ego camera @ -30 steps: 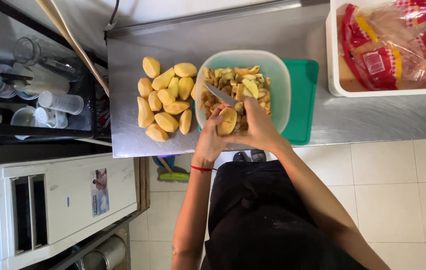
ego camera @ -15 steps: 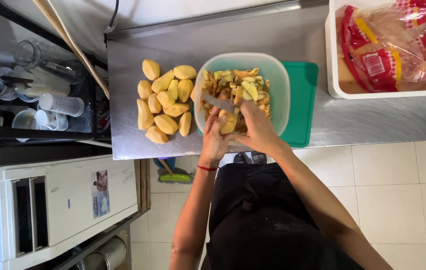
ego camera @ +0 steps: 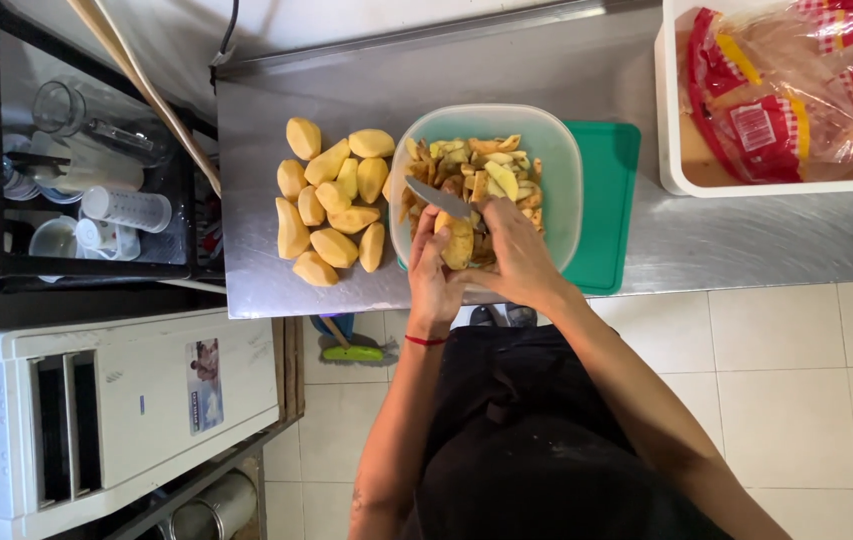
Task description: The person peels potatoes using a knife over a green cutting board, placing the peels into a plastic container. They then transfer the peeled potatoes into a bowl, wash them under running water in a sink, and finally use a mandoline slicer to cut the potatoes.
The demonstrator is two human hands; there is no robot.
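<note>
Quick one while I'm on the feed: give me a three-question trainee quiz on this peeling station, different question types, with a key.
1. True or false: the knife is in the person's left hand.
2. Multiple choice: the peeled potatoes lie A) inside the bowl, B) on the steel counter to the left of the bowl, C) in the white tray.
3. Fill in: the bowl of peelings stands on a ____ cutting board.

Key
1. False: the right hand has the knife, and the left hand has its grip on the potato being peeled.
2. B
3. green
</note>
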